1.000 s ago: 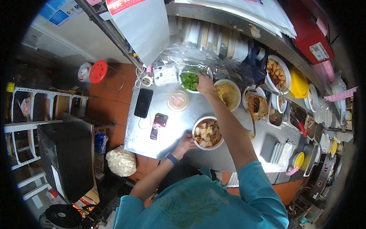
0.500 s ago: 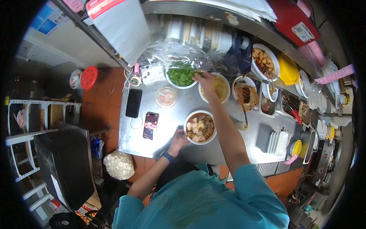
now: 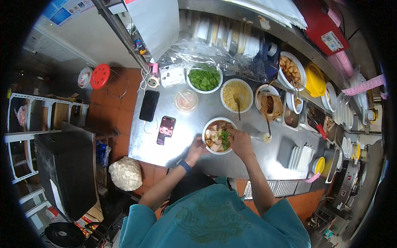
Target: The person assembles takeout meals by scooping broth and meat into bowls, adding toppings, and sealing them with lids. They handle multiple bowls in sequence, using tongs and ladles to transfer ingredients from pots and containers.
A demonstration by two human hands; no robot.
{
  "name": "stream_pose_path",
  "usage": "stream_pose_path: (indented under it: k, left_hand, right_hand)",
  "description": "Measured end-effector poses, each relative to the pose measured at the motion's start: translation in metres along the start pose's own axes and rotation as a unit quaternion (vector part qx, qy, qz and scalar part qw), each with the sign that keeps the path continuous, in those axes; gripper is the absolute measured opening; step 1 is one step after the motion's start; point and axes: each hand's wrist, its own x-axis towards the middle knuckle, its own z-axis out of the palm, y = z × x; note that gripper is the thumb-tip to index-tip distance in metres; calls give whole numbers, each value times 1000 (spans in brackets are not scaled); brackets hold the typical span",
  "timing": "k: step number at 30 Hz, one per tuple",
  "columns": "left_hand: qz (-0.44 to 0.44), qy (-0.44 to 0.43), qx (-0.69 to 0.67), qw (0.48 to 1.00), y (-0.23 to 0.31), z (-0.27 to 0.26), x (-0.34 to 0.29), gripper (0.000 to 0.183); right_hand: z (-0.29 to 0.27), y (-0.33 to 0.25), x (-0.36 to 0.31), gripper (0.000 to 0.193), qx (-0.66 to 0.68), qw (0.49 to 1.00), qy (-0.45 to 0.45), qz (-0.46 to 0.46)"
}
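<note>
A white bowl [image 3: 205,142] of broth and sliced pale meat stands at the front of the steel table. My left hand [image 3: 194,151] holds its left side with curled fingers. Over the bowl's right rim, my right hand [image 3: 241,143] has its fingers pinched together at chopped green herbs [image 3: 225,139], some of which lie on the meat. Behind are a bowl of the same greens [image 3: 204,78] and a bowl of minced yellowish garlic [image 3: 236,94] with a spoon [image 3: 238,108] in it.
A lit phone [image 3: 166,130], a dark phone [image 3: 149,105] and a clear lidded tub [image 3: 185,100] lie to the left. At right are a sauce bowl with a ladle [image 3: 268,120], a small cup [image 3: 263,137] and stacked white trays [image 3: 301,158]. A shelf [image 3: 231,11] overhangs the back.
My right hand has come back from the bowl of greens to the near bowl, where greens now lie on the meat. My left hand stays at the bowl's side.
</note>
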Motion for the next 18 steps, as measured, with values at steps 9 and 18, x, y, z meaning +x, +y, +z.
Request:
stream_pose_path:
  k: [9,18]
  left_hand:
    - [42,-24,18,999,-5,-8,-24,54]
    - [-39,-6,8,999,-9,-31,-6,49]
  right_hand:
    - [56,-30,225,20,-15,981,183,-58]
    - [50,-23,231,22,106,972,208,4]
